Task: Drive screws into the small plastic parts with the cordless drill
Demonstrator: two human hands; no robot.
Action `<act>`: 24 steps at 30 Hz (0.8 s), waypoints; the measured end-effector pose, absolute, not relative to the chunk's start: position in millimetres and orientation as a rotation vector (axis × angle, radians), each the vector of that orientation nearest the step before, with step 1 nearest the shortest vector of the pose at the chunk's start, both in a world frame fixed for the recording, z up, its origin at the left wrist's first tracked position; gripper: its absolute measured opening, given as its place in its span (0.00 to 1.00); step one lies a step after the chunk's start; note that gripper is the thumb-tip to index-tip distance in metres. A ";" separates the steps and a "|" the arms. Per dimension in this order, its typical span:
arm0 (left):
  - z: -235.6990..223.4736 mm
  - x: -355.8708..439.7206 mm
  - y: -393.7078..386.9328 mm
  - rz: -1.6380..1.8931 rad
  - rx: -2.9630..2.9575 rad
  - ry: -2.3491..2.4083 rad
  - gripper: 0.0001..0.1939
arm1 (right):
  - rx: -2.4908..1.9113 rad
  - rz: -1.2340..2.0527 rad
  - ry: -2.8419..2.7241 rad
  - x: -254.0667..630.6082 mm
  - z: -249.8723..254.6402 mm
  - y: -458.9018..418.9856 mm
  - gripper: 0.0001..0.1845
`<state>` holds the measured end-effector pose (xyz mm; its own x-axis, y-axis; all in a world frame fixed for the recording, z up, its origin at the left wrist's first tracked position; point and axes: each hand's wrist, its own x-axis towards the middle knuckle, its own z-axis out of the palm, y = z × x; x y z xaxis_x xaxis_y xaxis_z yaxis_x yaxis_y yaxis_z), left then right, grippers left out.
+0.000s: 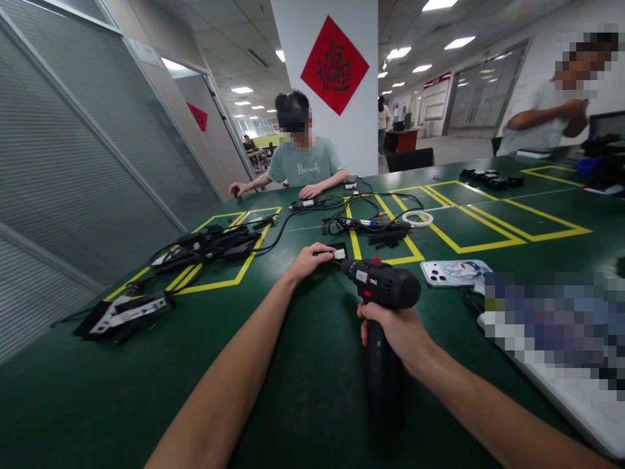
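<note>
A black cordless drill point(385, 283) is gripped by its handle in my right hand point(398, 326), its chuck pointing left. Just past the chuck tip lies a small white piece point(339, 253) on a dark flat part point(343, 247). My left hand point(312, 258) rests there with its fingers closed on the near edge of that small piece; its exact shape is partly hidden by the fingers. Whether the drill's bit touches the piece I cannot tell.
Bundled black cables point(215, 244) lie on the left, near a black-and-white bracket point(129, 312). More cables and tools point(371, 225) are ahead. A phone point(454, 273) and a laptop point(551, 384) sit to the right. A person point(307, 156) sits across the green table point(303, 391).
</note>
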<state>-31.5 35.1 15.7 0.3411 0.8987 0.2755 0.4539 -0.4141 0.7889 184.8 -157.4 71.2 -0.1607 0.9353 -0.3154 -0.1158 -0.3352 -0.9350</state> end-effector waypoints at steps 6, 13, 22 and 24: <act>16.7 -30.5 33.8 0.949 2.014 1.215 0.19 | -1.247 1.629 -1.023 185.0 74.2 -158.2 0.08; 15.7 -30.8 34.8 0.954 1.993 1.225 0.18 | -1.245 1.628 -0.999 184.3 73.6 -157.9 0.08; 12.4 -31.5 37.3 0.961 1.992 1.222 0.19 | -1.219 1.637 -0.991 185.2 71.2 -157.9 0.08; 13.0 -31.2 36.7 0.958 1.989 1.230 0.19 | -1.230 1.644 -0.980 184.9 71.7 -158.1 0.08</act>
<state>-31.2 36.7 13.0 0.3083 0.9147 0.2614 0.4779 -0.3865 0.7888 184.9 -158.1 71.7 -0.1658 0.9343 -0.3155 -0.1671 -0.3420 -0.9247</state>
